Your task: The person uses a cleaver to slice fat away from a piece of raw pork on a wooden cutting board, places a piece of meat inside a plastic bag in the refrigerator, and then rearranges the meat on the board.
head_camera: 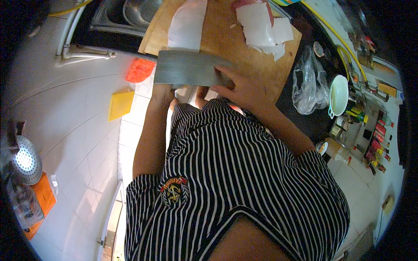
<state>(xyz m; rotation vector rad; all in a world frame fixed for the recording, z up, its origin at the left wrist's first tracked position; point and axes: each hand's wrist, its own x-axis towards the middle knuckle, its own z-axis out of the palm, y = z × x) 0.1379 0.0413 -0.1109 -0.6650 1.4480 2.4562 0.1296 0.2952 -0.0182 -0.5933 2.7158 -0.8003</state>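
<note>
A broad grey metal blade, apparently a cleaver's (189,69), lies crosswise at the near edge of a wooden board (222,36). My right hand (240,86) grips its right end, with thumb and forefinger apart around a dark part. My left hand (162,90) is at the blade's lower left edge; its fingers are mostly hidden behind the metal, so its grip cannot be told. Beyond the blade lies a long, smooth white piece (187,26) of unclear material. White slabs, apparently fat (258,24), lie with a red, meat-like piece (243,3) at the board's upper right.
Left of the board is a metal sink (138,13). On the dark counter to the right lie a clear plastic bag (308,84) and a pale green strainer (339,94). Bottles and packets (375,143) stand farther right. A yellow board-like object (120,105) is beside the left wall.
</note>
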